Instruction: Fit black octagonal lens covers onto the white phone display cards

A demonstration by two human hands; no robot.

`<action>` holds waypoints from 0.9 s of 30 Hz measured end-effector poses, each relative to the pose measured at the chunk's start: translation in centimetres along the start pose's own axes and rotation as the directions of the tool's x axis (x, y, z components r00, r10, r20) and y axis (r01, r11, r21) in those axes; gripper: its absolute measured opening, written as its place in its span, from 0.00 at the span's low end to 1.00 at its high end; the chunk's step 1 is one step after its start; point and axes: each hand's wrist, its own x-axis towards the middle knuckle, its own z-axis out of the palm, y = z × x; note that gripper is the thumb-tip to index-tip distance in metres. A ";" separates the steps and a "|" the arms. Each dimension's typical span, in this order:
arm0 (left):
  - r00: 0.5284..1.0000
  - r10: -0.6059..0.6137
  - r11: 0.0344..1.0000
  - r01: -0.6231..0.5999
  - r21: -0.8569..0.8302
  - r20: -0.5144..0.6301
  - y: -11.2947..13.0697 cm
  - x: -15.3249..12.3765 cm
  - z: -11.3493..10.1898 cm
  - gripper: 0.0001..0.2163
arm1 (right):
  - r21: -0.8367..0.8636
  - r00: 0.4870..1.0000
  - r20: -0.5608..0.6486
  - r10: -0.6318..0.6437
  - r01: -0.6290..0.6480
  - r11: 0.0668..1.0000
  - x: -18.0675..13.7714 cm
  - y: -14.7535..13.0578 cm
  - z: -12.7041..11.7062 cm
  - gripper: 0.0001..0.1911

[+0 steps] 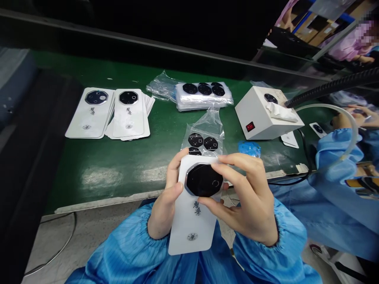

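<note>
White panel point(191, 223) is clamped in left hand point(166, 201), seemingly for steadiness, while its black octagonal cover point(201, 180) is pinched rim-to-rim by right hand point(247, 195).

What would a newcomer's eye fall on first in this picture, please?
Probably the white panel at front centre, held in the left hand, with the right hand at the edges of its black octagonal piece. Next, on the green table, similar stacked panels at left and a white box with a red switch at right would stand out.
</note>
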 end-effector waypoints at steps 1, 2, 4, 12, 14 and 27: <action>1.000 -0.009 1.000 0.009 0.002 -0.010 0.0 -0.1 0.0 0.17 | -0.001 1.000 0.006 -0.004 0.004 1.000 0.0 0.0 0.1 0.22; 1.000 -0.014 1.000 0.014 0.001 -0.013 0.0 -0.1 0.0 0.17 | -0.004 1.000 0.014 -0.007 0.007 1.000 0.0 0.0 0.1 0.22; 1.000 -0.016 1.000 0.016 -0.007 0.005 0.0 -0.2 -0.1 0.17 | -0.007 1.000 0.030 -0.008 0.008 1.000 0.0 0.0 0.2 0.21; 0.997 -0.019 0.999 0.015 0.051 0.072 0.0 0.0 -0.7 0.20 | -0.012 0.998 0.059 -0.015 0.016 1.000 -0.2 0.0 0.2 0.22; 0.997 -0.017 0.997 0.012 0.071 0.072 0.0 0.0 -0.8 0.20 | -0.015 0.997 0.072 -0.015 0.016 1.000 -0.1 0.0 0.2 0.22; 0.998 -0.024 0.990 0.016 0.142 0.056 0.2 -0.1 -0.8 0.21 | -0.002 0.995 0.099 -0.011 0.012 1.000 -0.1 0.1 -0.4 0.21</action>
